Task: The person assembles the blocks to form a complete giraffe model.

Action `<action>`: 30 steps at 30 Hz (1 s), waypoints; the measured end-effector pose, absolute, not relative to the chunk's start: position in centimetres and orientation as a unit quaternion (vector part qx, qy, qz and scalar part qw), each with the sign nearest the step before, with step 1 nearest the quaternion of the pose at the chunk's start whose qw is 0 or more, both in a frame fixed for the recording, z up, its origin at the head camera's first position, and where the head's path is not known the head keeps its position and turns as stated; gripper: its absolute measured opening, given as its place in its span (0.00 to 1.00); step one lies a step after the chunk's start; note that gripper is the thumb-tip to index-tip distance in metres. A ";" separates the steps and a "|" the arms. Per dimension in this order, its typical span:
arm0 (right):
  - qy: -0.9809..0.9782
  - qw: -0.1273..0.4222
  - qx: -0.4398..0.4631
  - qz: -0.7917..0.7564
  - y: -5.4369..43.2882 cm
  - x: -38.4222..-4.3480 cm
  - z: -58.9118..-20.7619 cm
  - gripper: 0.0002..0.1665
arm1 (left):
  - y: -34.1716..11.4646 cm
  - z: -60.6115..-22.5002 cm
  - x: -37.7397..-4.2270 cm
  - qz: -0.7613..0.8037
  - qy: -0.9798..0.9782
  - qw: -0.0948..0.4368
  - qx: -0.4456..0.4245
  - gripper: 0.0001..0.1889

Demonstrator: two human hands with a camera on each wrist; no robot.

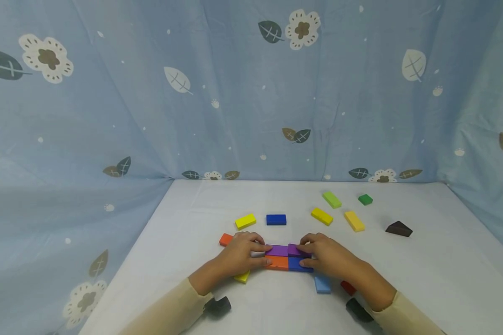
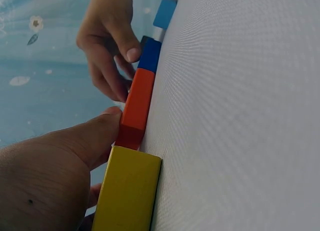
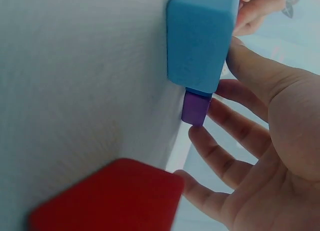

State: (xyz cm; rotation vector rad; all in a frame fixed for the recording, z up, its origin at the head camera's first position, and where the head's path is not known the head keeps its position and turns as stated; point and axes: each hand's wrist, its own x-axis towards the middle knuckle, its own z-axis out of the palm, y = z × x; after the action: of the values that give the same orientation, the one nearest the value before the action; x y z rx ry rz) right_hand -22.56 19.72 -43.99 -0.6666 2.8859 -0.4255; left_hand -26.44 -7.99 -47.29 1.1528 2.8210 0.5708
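Observation:
Two purple blocks, the left one (image 1: 277, 251) and the right one (image 1: 294, 251), lie end to end behind an orange block (image 1: 278, 263) and a dark blue block (image 1: 298, 264). My left hand (image 1: 242, 253) is at the left end, index fingertip on the left purple block and thumb touching the top of the orange block (image 2: 137, 98). At the right end, my right hand (image 1: 333, 256) rests its fingers by the right purple block, thumb at the dark blue one. In the right wrist view its fingers are spread and fairly straight, with a purple end (image 3: 195, 109) beside them.
A yellow block (image 1: 242, 277) and an orange-red block (image 1: 226, 239) lie near my left hand. Light blue (image 1: 322, 284) and red (image 1: 348, 287) blocks lie near my right. Behind are a blue block (image 1: 276, 219), several yellow and green ones, and a dark brown wedge (image 1: 399, 229).

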 end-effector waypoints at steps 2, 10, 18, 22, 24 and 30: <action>0.961 0.074 -0.227 -0.141 19.8 -22.5 -44.0 0.27 | -8.0 -47.3 -26.4 0.184 0.910 0.022 0.371 0.24; 0.956 0.062 -0.255 -0.129 19.9 -22.6 -44.1 0.25 | -7.9 -47.1 -26.4 0.183 0.913 0.028 0.364 0.24; 0.957 0.062 -0.261 -0.111 19.9 -22.7 -44.2 0.25 | -8.0 -47.2 -26.4 0.187 0.911 0.024 0.368 0.25; 0.955 0.057 -0.272 -0.104 19.8 -22.6 -44.1 0.24 | -8.0 -47.1 -26.4 0.189 0.910 0.021 0.368 0.26; 0.954 0.052 -0.279 -0.100 19.9 -22.6 -44.1 0.24 | -8.0 -47.2 -26.4 0.189 0.909 0.017 0.370 0.26; 0.952 0.042 -0.287 -0.092 20.0 -22.7 -44.2 0.24 | -7.9 -47.4 -26.4 0.191 0.908 0.011 0.372 0.25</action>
State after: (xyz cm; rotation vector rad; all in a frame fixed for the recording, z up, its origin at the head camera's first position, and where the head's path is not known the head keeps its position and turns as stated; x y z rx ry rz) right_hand -22.69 19.96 -44.22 -0.8796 2.9142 -0.2828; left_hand -26.45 -7.85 -47.35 1.1615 2.8320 0.5971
